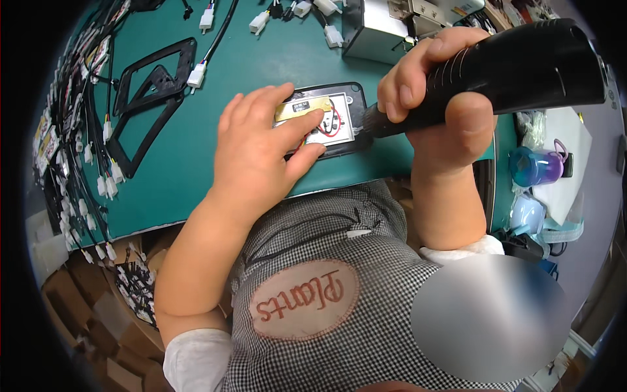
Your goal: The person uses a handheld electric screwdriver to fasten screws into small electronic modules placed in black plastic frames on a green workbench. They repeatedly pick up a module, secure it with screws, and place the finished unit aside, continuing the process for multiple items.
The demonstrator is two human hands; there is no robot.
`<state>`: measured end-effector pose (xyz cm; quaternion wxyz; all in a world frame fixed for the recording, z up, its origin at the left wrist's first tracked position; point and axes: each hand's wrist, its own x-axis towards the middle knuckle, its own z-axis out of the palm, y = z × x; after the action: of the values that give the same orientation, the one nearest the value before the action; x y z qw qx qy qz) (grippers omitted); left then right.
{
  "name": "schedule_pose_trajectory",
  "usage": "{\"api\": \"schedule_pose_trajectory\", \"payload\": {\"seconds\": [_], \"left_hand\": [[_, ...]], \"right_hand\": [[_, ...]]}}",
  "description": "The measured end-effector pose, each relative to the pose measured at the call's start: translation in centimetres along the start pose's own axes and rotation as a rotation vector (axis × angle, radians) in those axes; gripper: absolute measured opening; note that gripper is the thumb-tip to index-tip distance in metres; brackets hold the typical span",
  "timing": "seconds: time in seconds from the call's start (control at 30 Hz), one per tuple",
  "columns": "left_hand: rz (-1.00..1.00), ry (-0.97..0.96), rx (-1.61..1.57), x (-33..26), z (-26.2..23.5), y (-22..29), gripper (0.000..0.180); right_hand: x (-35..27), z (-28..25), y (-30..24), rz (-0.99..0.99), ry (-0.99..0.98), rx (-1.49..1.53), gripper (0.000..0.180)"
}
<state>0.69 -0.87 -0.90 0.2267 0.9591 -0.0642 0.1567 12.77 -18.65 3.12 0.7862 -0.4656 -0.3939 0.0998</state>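
Observation:
On the green work mat, my left hand (258, 137) grips the left end of a flat black housing (358, 98). Its fingers reach over the far side, and the thumb lies along the near side. Inside the housing are a white circuit board (345, 117), red and black wires and a yellow-wrapped block (318, 104), which my index finger touches. Wrapped in my right hand (444, 91) is a large black handheld tool (535, 68) with a ribbed grip. Its narrow tip points left and down at the housing's right end; whether they touch I cannot tell.
Two black frames (157, 85) lie left of my hands. Cable bundles with white connectors (108, 186) hang over the left edge. More connectors (259, 23) and a metal box (372, 32) are at the back. A blue-purple cup (537, 164) stands at the right.

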Motion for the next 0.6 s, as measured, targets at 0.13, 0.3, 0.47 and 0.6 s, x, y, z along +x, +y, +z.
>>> {"api": "schedule_pose_trajectory", "payload": {"seconds": [0.13, 0.3, 0.47, 0.6], "left_hand": [[0.006, 0.008, -0.018, 0.0, -0.1, -0.2, 0.040], [0.018, 0.024, -0.016, 0.0, -0.2, -0.1, 0.039], [-0.003, -0.004, 0.006, 0.1, -0.1, 0.0, 0.040], [-0.009, -0.016, 0.009, 0.1, -0.1, 0.0, 0.041]], "right_hand": [[0.4, 0.7, -0.1, 0.062, -0.026, -0.032, 0.055], [0.1, 1.1, 0.0, 0.060, 0.020, -0.036, 0.056], [0.4, 0.0, -0.9, 0.048, 0.150, -0.100, 0.051], [3.2, -3.8, -4.0, -0.233, 0.195, 0.005, 0.051]]}}
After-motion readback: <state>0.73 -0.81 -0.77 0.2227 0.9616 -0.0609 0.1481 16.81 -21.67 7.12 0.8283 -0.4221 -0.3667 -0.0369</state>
